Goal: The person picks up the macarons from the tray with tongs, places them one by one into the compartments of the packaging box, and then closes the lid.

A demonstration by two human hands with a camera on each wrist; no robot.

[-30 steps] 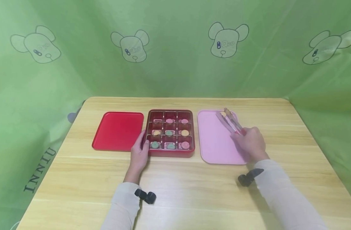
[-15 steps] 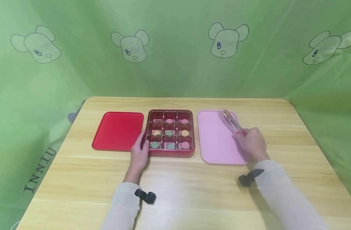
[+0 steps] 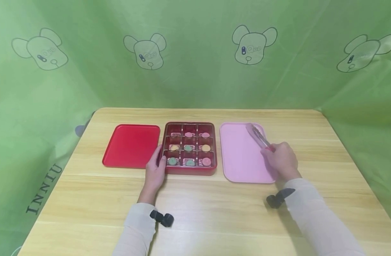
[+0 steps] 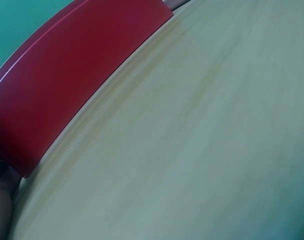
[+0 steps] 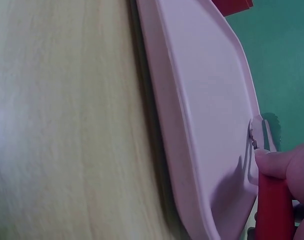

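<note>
A red box (image 3: 190, 171) with a clear divided insert, three compartments by three, holds small round cookie-like pieces in pink, green and yellow. Its back-left compartment shows no piece. My left hand (image 3: 155, 174) grips the box's front-left corner, thumb by the rim. With my right hand (image 3: 281, 161) I hold red-handled metal tongs (image 3: 260, 138), their tips near the back edge of the pink tray (image 3: 238, 156). The tong arms look close together; whether anything lies between the tips is hidden. In the right wrist view, the thumb presses on the red handle (image 5: 274, 207).
A flat red lid (image 3: 133, 145) lies left of the box, close to my left hand. The wooden table (image 3: 195, 213) ends at a green curtain (image 3: 195, 81) behind and at the sides.
The tong arms have come closer together over the tray's back edge. The yellow piece seen between the tips earlier is no longer visible. My left hand and the box have not moved.
</note>
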